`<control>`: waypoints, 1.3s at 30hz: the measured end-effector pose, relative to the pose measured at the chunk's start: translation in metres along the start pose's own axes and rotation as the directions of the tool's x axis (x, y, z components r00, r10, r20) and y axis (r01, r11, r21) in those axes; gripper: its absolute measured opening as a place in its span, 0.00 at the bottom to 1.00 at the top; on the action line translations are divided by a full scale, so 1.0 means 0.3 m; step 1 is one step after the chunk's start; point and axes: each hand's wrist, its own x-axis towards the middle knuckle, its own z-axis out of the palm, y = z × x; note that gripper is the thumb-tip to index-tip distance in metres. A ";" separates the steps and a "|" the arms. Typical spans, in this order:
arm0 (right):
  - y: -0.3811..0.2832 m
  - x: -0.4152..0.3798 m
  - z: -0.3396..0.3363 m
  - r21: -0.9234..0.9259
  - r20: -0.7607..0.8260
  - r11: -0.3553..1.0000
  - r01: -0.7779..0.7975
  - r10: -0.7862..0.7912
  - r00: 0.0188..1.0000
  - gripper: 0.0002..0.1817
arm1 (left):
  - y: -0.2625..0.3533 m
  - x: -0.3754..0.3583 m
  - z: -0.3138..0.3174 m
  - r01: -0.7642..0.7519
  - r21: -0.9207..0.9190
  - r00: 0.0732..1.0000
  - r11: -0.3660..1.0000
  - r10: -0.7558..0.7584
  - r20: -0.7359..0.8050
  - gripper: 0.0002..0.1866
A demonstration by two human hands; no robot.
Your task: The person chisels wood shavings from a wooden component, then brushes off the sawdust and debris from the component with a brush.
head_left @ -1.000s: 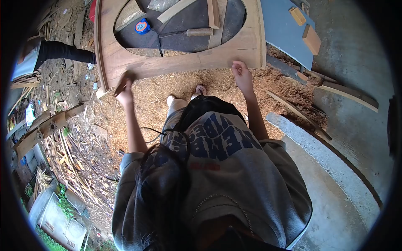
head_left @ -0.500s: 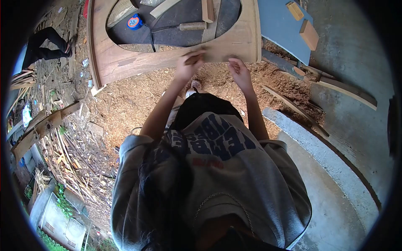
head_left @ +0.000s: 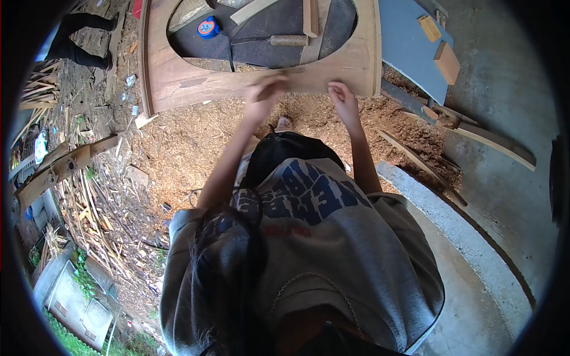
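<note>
In front of me lies a brown wooden panel [head_left: 199, 83] with a large oval opening. My left hand [head_left: 263, 98] is over its near edge, smeared by motion. Its fingers are curled around something brownish that I cannot make out. My right hand [head_left: 344, 104] is at the same edge, farther right, with loosely bent fingers, thumb apart and nothing visible in it. Through the oval show a blue and orange tape measure [head_left: 208, 28], a tool with a cylindrical wooden handle [head_left: 289, 40] and several wood pieces on a dark surface.
Wood shavings [head_left: 190, 148] cover the ground around my feet. A grey-blue board [head_left: 409, 41] with wood blocks [head_left: 446, 62] stands right of the panel. Curved wood strips [head_left: 496, 145] and a concrete ledge [head_left: 451, 231] lie right. Another person's legs [head_left: 80, 41] show upper left, near scrap wood [head_left: 92, 219].
My view has shifted, so the panel appears farther right. My left hand stays near the panel's edge, now more blurred. The other person's legs appear higher and farther right.
</note>
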 end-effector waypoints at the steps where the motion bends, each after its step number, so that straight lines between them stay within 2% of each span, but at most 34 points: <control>1: -0.016 -0.001 0.008 -0.005 -0.001 1.000 -0.001 0.001 1.000 0.12 | 0.009 0.012 0.085 0.115 0.092 0.984 0.989 -0.126 0.126 0.17; 2: -0.044 0.001 0.014 -0.015 0.017 1.000 -0.010 0.010 1.000 0.12 | 0.006 0.010 0.133 0.216 0.195 0.937 0.957 -0.260 0.235 0.16; 3: -0.066 0.007 0.016 -0.025 0.034 1.000 -0.016 0.017 0.999 0.12 | -0.008 0.001 0.123 0.218 0.188 0.938 0.958 -0.259 0.232 0.16; 5: -0.075 0.003 0.014 -0.023 0.041 0.999 -0.040 0.041 0.998 0.11 | -0.060 -0.016 0.025 0.284 -0.062 0.957 0.957 -0.279 0.080 0.14; 6: -0.072 -0.002 0.016 -0.014 0.053 0.998 -0.067 0.068 0.996 0.11 | -0.108 -0.035 -0.068 0.214 0.158 0.977 0.964 -0.212 -0.026 0.13; 7: -0.054 -0.003 0.017 -0.013 0.055 0.998 -0.069 0.069 0.996 0.11 | -0.191 -0.085 -0.179 0.323 0.083 0.944 0.943 -0.315 -0.095 0.13; 8: -0.022 -0.003 0.013 -0.027 0.060 0.997 -0.079 0.081 0.995 0.11 | -0.274 -0.141 -0.314 0.469 0.215 0.878 0.856 -0.427 -0.218 0.15; 9: -0.001 -0.002 0.010 -0.040 0.065 0.995 -0.090 0.092 0.994 0.10 | -0.196 -0.138 -0.427 0.466 0.137 0.856 0.874 -0.406 -0.321 0.15; 10: 0.004 0.001 0.007 -0.038 0.069 0.995 -0.089 0.091 0.993 0.10 | -0.217 -0.169 -0.542 0.396 0.240 0.871 0.886 -0.280 -0.403 0.13; 12: 0.008 -0.003 0.000 0.011 0.030 0.996 -0.090 0.090 0.996 0.10 | -0.155 -0.183 -0.682 0.655 0.497 0.741 0.569 -0.356 -0.569 0.12; 14: 0.008 -0.003 -0.004 -0.017 0.026 0.994 -0.107 0.108 0.994 0.10 | -0.148 -0.139 -0.625 0.453 0.569 0.833 0.687 -0.098 -0.545 0.11; 15: 0.009 -0.002 -0.004 -0.047 0.022 0.991 -0.125 0.126 0.992 0.10 | -0.172 -0.097 -0.537 0.377 0.448 0.864 0.811 -0.132 -0.487 0.12; 16: 0.015 0.001 -0.002 -0.052 0.024 0.991 -0.126 0.127 0.992 0.10 | -0.187 -0.057 -0.411 0.187 0.365 0.942 0.912 -0.062 -0.329 0.12; 17: 0.028 0.005 0.000 -0.085 0.017 0.991 -0.108 0.110 0.994 0.10 | -0.130 -0.002 -0.259 0.231 0.096 0.944 0.968 -0.199 -0.262 0.10; 18: 0.034 0.010 0.001 -0.118 0.010 0.989 -0.088 0.090 0.996 0.09 | -0.042 0.039 -0.134 0.291 -0.063 0.953 0.955 -0.294 -0.067 0.12; 19: 0.028 0.014 0.003 -0.125 0.013 0.988 -0.087 0.090 0.996 0.09 | 0.024 0.080 -0.034 0.325 -0.078 0.942 0.943 -0.316 0.110 0.13; 20: 0.016 0.018 0.008 -0.155 0.015 0.983 -0.095 0.098 0.995 0.09 | -0.071 0.072 0.062 0.242 0.062 0.948 0.968 -0.249 0.196 0.14; 21: 0.007 0.024 0.010 -0.185 0.016 0.978 -0.101 0.106 0.994 0.09 | -0.073 0.077 0.101 0.387 -0.029 0.911 0.922 -0.378 0.167 0.14; 22: -0.003 0.028 0.008 -0.189 0.018 0.977 -0.099 0.105 0.994 0.09 | -0.088 0.073 0.080 0.388 -0.033 0.911 0.921 -0.378 0.165 0.14; 24: -0.013 0.030 0.010 -0.298 0.019 0.950 -0.092 0.103 0.995 0.09 | -0.113 0.056 -0.052 0.217 0.235 0.965 0.947 -0.244 0.092 0.14; 26: 0.000 0.030 0.007 -0.289 0.027 0.955 -0.071 0.082 0.996 0.09 | -0.149 -0.005 -0.229 0.308 0.124 0.951 0.943 -0.304 -0.053 0.13; 27: 0.007 0.031 0.009 -0.282 0.030 0.958 -0.047 0.058 0.998 0.09 | -0.189 -0.046 -0.314 0.301 0.010 0.941 0.954 -0.295 -0.164 0.12; 28: 0.009 0.032 0.015 -0.277 0.027 0.960 -0.050 0.060 0.998 0.09 | -0.169 -0.066 -0.403 0.369 0.083 0.906 0.926 -0.338 -0.253 0.12; 29: 0.009 0.032 0.018 -0.266 0.017 0.962 -0.068 0.075 0.997 0.09 | -0.145 -0.084 -0.476 0.404 0.318 0.890 0.858 -0.287 -0.355 0.11; 30: 0.011 0.030 0.016 -0.257 0.008 0.963 -0.085 0.090 0.996 0.09 | -0.113 -0.090 -0.517 0.520 0.458 0.841 0.721 -0.339 -0.422 0.10; 32: 0.012 0.029 0.015 -0.277 0.017 0.959 -0.065 0.072 0.997 0.09 | -0.122 -0.095 -0.477 0.490 0.530 0.858 0.692 -0.274 -0.434 0.09; 33: 0.014 0.028 0.017 -0.297 0.027 0.954 -0.043 0.054 0.998 0.08 | -0.133 -0.079 -0.409 0.308 0.571 0.932 0.761 -0.122 -0.341 0.10; 34: 0.018 0.030 0.022 -0.295 0.028 0.955 -0.040 0.051 0.998 0.08 | -0.138 -0.052 -0.322 0.154 0.641 0.977 0.752 -0.021 -0.211 0.11; 35: 0.027 0.031 0.025 -0.289 0.019 0.957 -0.025 0.032 0.999 0.08 | -0.119 -0.013 -0.219 0.125 0.487 0.986 0.864 -0.056 -0.154 0.12; 36: 0.032 0.031 0.026 -0.284 0.009 0.959 -0.011 0.014 1.000 0.08 | -0.121 0.009 -0.092 0.206 0.344 0.972 0.916 -0.151 -0.179 0.12; 37: 0.033 0.032 0.029 -0.285 0.007 0.958 -0.011 0.014 1.000 0.08 | -0.005 0.068 -0.013 0.230 0.246 0.972 0.942 -0.233 -0.015 0.14; 38: 0.031 0.033 0.032 -0.286 0.006 0.958 -0.025 0.028 1.000 0.08 | 0.030 0.093 0.060 0.255 0.159 0.962 0.954 -0.267 0.059 0.14; 39: 0.032 0.034 0.028 -0.289 0.007 0.957 -0.038 0.042 0.999 0.08 | 0.048 0.109 0.095 0.291 0.249 0.936 0.924 -0.329 0.123 0.15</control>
